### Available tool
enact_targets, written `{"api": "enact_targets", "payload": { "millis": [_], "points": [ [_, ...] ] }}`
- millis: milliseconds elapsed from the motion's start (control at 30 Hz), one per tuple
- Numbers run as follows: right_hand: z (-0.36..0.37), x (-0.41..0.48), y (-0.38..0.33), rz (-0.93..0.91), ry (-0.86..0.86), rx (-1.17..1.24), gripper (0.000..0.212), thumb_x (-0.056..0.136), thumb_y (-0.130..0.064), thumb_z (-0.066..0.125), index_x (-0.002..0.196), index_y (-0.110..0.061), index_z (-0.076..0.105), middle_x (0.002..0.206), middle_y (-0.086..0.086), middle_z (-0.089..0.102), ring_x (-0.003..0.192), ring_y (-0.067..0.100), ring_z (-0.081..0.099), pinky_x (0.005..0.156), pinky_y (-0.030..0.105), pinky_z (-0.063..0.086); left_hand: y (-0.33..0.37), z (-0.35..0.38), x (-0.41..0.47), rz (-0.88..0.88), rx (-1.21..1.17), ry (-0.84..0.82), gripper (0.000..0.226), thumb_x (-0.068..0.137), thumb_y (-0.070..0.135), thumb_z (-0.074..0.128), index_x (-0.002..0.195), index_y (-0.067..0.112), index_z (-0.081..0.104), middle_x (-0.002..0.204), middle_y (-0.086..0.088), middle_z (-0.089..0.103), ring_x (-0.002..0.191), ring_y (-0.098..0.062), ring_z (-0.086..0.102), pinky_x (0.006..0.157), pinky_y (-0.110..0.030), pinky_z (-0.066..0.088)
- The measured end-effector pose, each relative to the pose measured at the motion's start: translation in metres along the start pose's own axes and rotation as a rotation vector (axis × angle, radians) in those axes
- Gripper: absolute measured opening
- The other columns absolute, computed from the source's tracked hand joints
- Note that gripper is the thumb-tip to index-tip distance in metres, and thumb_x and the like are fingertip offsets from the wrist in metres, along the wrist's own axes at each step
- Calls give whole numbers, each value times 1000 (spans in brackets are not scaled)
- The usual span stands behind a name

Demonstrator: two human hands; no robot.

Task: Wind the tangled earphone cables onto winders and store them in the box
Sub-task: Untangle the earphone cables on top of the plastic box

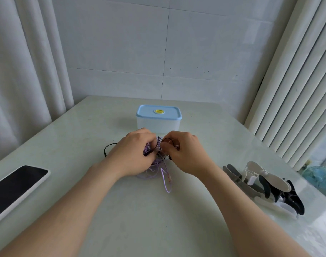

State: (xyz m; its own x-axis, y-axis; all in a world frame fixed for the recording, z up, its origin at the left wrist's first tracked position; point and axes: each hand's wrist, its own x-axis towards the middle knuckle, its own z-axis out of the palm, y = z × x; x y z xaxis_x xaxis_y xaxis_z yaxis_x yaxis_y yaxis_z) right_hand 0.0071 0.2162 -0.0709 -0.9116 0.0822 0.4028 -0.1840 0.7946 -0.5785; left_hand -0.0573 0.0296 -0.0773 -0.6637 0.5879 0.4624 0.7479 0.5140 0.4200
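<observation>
A tangle of purple earphone cable (159, 170) and black earphone cable (108, 147) lies at the middle of the table. My left hand (132, 153) grips the left side of the tangle, fingers curled into it. Just to its right, my right hand (184, 152) pinches strands at the top of the knot. Both hands hide most of the tangle. Behind them stands the translucent box (158, 123) with its light blue lid (158, 112) closed. A pile of black, grey and white winders (266, 186) lies at the right.
A phone (15, 186) with a dark screen lies face up at the table's left edge. The pale table (158, 219) meets a tiled wall behind the box. Curtains hang at left and right. A small blue fan (320, 178) sits low at the far right.
</observation>
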Motion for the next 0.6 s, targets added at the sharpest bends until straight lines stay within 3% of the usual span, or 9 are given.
{"api": "enact_targets", "payload": {
  "millis": [167,300,467,600],
  "points": [
    [0,1,0,54,13,23,12,91,-24,66,80,-22,69,70,-10,74,71,16,67,74,32,54,7,-4,-2,-53,-2,-52,21,78,40,56,63,33,43,92,15,54,78,-9,52,70,-35,47],
    [3,-1,0,39,13,-23,6,78,-28,73,75,-23,72,71,-10,72,72,12,65,76,32,55,6,1,0,-83,21,0,35,91,45,52,61,27,48,88,13,55,77,-10,54,70,-35,47],
    [9,-1,1,23,33,-64,14,73,-39,70,75,-25,72,71,-9,72,78,21,67,73,41,59,4,6,1,-120,110,38,25,87,40,67,69,26,56,85,11,56,80,-17,57,72,-38,53],
    [14,-1,2,2,25,-103,8,80,-23,72,84,-20,77,80,-2,76,85,26,68,75,43,59,9,3,0,-165,123,60,29,76,48,74,63,34,52,83,11,57,82,-19,58,65,-33,47]
  ]
}}
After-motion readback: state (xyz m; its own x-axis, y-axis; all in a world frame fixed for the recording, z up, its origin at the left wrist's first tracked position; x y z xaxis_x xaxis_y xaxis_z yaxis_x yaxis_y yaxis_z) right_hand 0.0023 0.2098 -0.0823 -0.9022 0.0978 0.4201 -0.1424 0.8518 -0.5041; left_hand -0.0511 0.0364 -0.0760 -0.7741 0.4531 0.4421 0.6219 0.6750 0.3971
